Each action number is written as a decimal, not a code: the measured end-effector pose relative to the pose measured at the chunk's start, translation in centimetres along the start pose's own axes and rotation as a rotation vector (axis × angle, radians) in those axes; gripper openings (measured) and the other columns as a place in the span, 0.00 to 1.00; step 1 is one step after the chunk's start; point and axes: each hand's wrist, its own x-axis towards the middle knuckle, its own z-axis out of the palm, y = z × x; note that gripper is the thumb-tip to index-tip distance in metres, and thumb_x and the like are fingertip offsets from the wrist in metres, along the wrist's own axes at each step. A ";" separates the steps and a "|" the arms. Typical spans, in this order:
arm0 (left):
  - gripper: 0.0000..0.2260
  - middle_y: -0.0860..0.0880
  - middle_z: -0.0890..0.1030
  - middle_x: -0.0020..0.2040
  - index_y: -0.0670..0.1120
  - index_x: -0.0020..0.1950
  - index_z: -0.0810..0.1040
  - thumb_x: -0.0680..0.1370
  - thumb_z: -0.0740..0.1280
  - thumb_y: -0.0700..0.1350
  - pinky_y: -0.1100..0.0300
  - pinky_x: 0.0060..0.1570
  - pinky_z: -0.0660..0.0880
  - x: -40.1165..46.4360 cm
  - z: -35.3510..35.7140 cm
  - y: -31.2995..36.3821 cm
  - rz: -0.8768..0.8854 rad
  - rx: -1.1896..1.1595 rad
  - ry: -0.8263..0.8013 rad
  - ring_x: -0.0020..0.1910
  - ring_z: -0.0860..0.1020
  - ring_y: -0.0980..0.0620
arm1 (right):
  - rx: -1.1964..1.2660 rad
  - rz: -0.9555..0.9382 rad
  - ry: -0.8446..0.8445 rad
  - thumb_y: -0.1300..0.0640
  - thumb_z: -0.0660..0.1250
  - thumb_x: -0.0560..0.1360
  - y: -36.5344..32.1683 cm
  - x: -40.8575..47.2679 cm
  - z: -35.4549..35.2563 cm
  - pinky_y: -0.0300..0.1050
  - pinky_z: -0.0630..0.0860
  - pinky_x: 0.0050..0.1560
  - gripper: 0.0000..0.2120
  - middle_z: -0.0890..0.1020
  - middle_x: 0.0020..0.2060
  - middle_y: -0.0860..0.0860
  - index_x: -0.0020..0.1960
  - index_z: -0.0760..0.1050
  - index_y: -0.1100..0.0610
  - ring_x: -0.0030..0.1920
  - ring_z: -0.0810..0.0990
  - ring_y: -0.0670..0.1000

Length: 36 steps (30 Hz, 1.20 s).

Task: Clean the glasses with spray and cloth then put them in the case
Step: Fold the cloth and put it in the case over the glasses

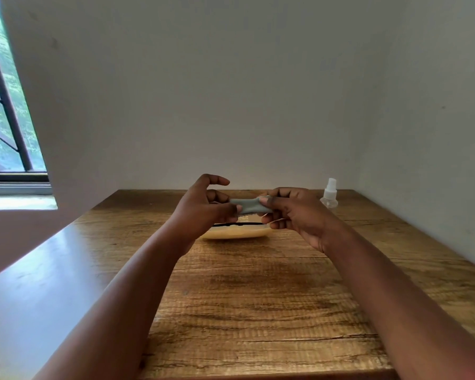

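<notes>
Plain grey walls met in a corner behind a wood-grain table (258, 311), with a barred window (8, 111) cut off by the frame edge at nine o'clock. Both bare forearms reached in from six o'clock and met above the middle of the table.

A small grey cloth (249, 205) was stretched between the two hands. The left hand (203, 208) pinched its left end with thumb and a lower finger, while its index finger curled free above. The right hand (294, 212) had its fingers curled round the other end, so most of that end was hidden inside the grip.

Beneath the hands, at twelve o'clock from the table's middle, lay a tan glasses case (237, 233), open, its far side and both ends covered by the hands. A thin dark line ran along its upper edge; whether that was the glasses or the case rim could not be made out.

At two o'clock, near the back wall, a clear spray bottle (329, 194) with a white nozzle stood upright, well apart from the case.
</notes>
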 end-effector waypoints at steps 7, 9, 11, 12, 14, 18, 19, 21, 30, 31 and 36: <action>0.08 0.49 0.78 0.55 0.51 0.55 0.77 0.77 0.70 0.47 0.53 0.56 0.76 1.1 -0.7 -1.3 0.035 0.350 0.311 0.54 0.77 0.51 | 0.012 0.017 0.127 0.61 0.69 0.77 -0.4 -0.1 -0.2 0.39 0.78 0.34 0.04 0.84 0.36 0.55 0.49 0.81 0.61 0.33 0.81 0.47; 0.09 0.49 0.73 0.61 0.51 0.57 0.76 0.77 0.69 0.46 0.53 0.58 0.73 1.4 -1.0 -1.7 0.001 0.454 0.354 0.57 0.73 0.50 | 0.012 0.031 0.144 0.61 0.69 0.77 -0.4 -0.1 -0.2 0.40 0.78 0.34 0.04 0.84 0.37 0.56 0.49 0.81 0.62 0.33 0.81 0.48; 0.14 0.46 0.69 0.64 0.51 0.62 0.74 0.78 0.69 0.47 0.53 0.60 0.71 1.5 -1.1 -2.0 -0.073 0.505 0.335 0.60 0.71 0.48 | 0.012 0.040 0.148 0.61 0.69 0.77 -0.4 0.0 -0.2 0.40 0.78 0.34 0.04 0.84 0.37 0.56 0.49 0.81 0.61 0.34 0.81 0.48; 0.17 0.45 0.68 0.66 0.50 0.66 0.72 0.78 0.69 0.47 0.52 0.61 0.70 1.6 -1.2 -2.2 -0.116 0.507 0.315 0.61 0.70 0.46 | 0.015 0.042 0.149 0.61 0.69 0.77 -0.4 0.0 -0.2 0.40 0.78 0.34 0.04 0.84 0.37 0.56 0.49 0.81 0.61 0.34 0.81 0.48; 0.23 0.43 0.68 0.70 0.49 0.71 0.67 0.78 0.69 0.49 0.51 0.63 0.69 1.8 -1.5 -2.7 -0.194 0.470 0.270 0.66 0.70 0.44 | 0.033 0.040 0.154 0.62 0.68 0.77 -0.4 -0.1 -0.2 0.40 0.78 0.33 0.04 0.84 0.37 0.56 0.48 0.81 0.61 0.33 0.81 0.48; 0.26 0.42 0.69 0.71 0.48 0.75 0.63 0.79 0.67 0.50 0.48 0.65 0.69 2.1 -1.8 -3.0 -0.268 0.386 0.220 0.68 0.69 0.42 | 0.064 0.038 0.172 0.62 0.68 0.78 -0.5 0.0 -0.3 0.38 0.77 0.29 0.04 0.83 0.36 0.56 0.47 0.81 0.61 0.31 0.81 0.47; 0.25 0.42 0.71 0.69 0.47 0.74 0.64 0.79 0.67 0.49 0.50 0.63 0.71 2.1 -1.8 -3.0 -0.258 0.374 0.225 0.66 0.71 0.43 | 0.066 0.041 0.179 0.62 0.68 0.78 -0.5 -0.1 -0.3 0.37 0.76 0.28 0.04 0.83 0.36 0.56 0.47 0.81 0.62 0.31 0.81 0.47; 0.22 0.44 0.76 0.62 0.46 0.71 0.69 0.78 0.69 0.45 0.54 0.54 0.73 2.0 -1.9 -2.9 -0.215 0.354 0.252 0.59 0.75 0.46 | 0.072 0.049 0.194 0.63 0.68 0.78 -0.5 -0.1 -0.4 0.37 0.76 0.27 0.05 0.83 0.36 0.56 0.49 0.80 0.64 0.30 0.80 0.46; 0.18 0.46 0.78 0.47 0.48 0.53 0.80 0.70 0.71 0.29 0.56 0.46 0.76 1.8 -2.0 -2.3 -0.081 0.358 0.275 0.46 0.77 0.50 | 0.037 0.011 0.143 0.62 0.67 0.78 -0.6 -0.6 1.8 0.38 0.74 0.25 0.05 0.81 0.32 0.55 0.50 0.79 0.64 0.27 0.77 0.46; 0.18 0.46 0.78 0.47 0.49 0.52 0.80 0.70 0.71 0.29 0.55 0.46 0.76 1.8 -2.0 -2.2 -0.075 0.353 0.275 0.46 0.77 0.50 | 0.026 -0.004 0.108 0.62 0.68 0.78 -0.5 -0.7 2.3 0.38 0.74 0.25 0.06 0.81 0.32 0.54 0.51 0.79 0.65 0.27 0.77 0.46; 0.19 0.47 0.78 0.45 0.48 0.52 0.80 0.69 0.70 0.28 0.57 0.43 0.75 1.8 -2.0 -2.1 -0.055 0.357 0.267 0.44 0.77 0.51 | -0.031 -0.080 -0.001 0.60 0.68 0.78 0.5 -0.2 3.8 0.38 0.71 0.24 0.06 0.82 0.37 0.54 0.51 0.79 0.63 0.26 0.76 0.47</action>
